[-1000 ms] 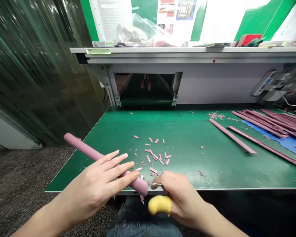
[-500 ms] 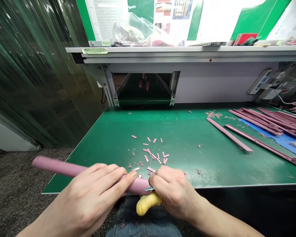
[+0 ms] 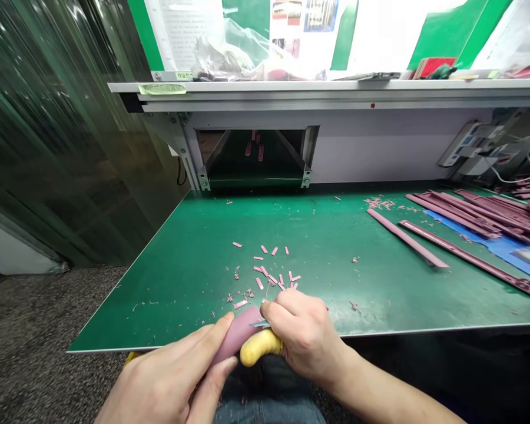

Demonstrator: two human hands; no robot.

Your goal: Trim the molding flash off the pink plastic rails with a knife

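Note:
A pink plastic part (image 3: 238, 333) is gripped in my left hand (image 3: 176, 374), its rounded end pointing up toward the table's front edge. My right hand (image 3: 302, 333) is closed around a knife, whose thin blade (image 3: 260, 323) lies against the right side of the part's end. One finger or thumb of that hand wears a yellow cover (image 3: 260, 346), just below the blade. The knife's handle is mostly hidden in my fist. Small pink offcuts (image 3: 264, 270) and curly shavings are scattered on the green table (image 3: 194, 253) beyond my hands.
Two long pink parts (image 3: 406, 238) lie at the right, beside a pile of pink parts (image 3: 481, 215) on a blue sheet (image 3: 512, 250). Behind the table, an opening (image 3: 256, 162) holds several pink pieces. A shelf (image 3: 291, 88) with plastic bags spans above.
My left hand has moved down and turned the pink part, so its long far end no longer sticks out to the left. My right hand has shifted slightly up and left with the blade.

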